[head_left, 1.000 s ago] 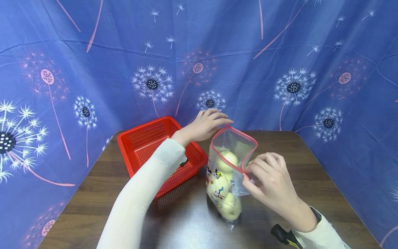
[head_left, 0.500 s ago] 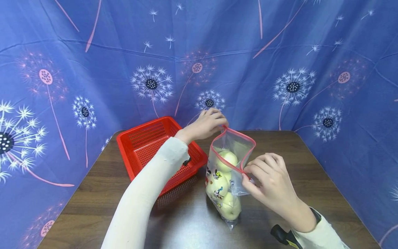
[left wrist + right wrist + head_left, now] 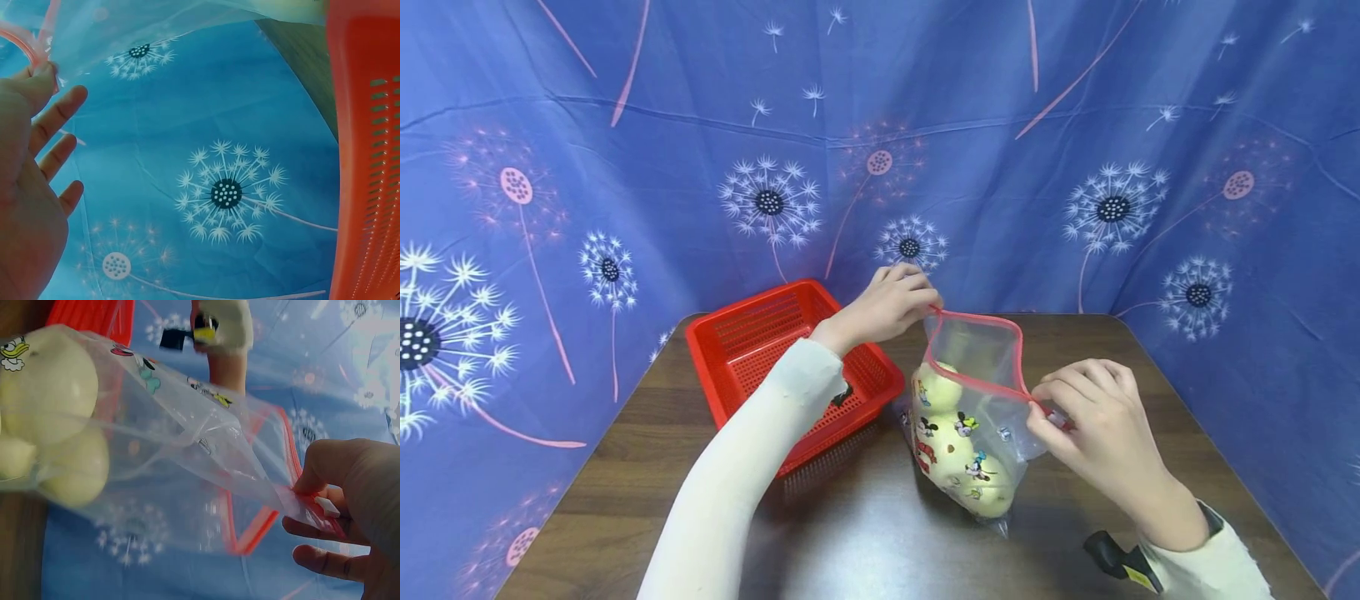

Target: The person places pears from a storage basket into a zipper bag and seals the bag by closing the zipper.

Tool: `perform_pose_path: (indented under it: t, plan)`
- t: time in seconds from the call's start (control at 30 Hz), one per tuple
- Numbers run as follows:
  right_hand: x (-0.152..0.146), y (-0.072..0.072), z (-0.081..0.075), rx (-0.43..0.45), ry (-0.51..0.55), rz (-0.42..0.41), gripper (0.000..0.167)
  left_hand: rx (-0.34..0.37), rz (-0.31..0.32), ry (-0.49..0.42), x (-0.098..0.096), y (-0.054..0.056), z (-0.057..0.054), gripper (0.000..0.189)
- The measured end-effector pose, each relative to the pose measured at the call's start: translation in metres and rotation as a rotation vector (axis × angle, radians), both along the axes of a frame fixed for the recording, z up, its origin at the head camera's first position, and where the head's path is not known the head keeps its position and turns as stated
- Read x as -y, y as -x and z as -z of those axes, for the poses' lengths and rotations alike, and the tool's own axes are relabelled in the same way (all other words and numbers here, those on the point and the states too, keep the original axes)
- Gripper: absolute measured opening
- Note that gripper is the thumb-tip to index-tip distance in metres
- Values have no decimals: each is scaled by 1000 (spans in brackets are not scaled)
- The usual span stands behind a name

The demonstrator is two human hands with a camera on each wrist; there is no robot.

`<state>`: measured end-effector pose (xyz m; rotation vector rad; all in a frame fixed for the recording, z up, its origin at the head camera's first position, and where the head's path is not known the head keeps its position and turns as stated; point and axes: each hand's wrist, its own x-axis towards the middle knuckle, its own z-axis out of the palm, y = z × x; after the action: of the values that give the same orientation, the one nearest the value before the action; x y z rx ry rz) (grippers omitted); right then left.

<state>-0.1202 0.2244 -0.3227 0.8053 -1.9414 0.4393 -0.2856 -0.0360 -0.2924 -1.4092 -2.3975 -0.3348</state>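
Observation:
A clear zip bag (image 3: 992, 404) with a red rim and cartoon prints holds several pale yellow round fruits (image 3: 951, 454), low in the bag. Its mouth gapes between my two hands. At the far left corner of the rim, my left hand (image 3: 891, 304) pinches the bag between thumb and forefinger; the other fingers stand free in the left wrist view. My right hand (image 3: 1093, 417) grips the opposite corner, where a small white slider (image 3: 326, 506) shows beside the fingers. The lower end of the bag is close over the table, slanting toward the right.
A red perforated plastic basket (image 3: 703, 358) stands on the wooden table (image 3: 647, 467) to the left, partly behind my left forearm. A blue dandelion-print cloth (image 3: 985, 192) hangs behind and along both sides of the table.
My right hand has moved right with its corner, and my left hand slightly left. The bag mouth is stretched wider, and the bag with its fruits has swung to the right.

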Motion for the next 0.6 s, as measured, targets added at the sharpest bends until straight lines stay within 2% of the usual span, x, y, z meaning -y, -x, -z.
perform_pose_path:
  t: [0.37, 0.6]
  plan:
    - [-37, 21, 4, 84, 17, 61, 30, -10, -32, -7, 14, -19, 3, 20]
    - [-56, 33, 8, 124, 20, 98, 25, -17, -38, -57, 22, -31, 4, 21]
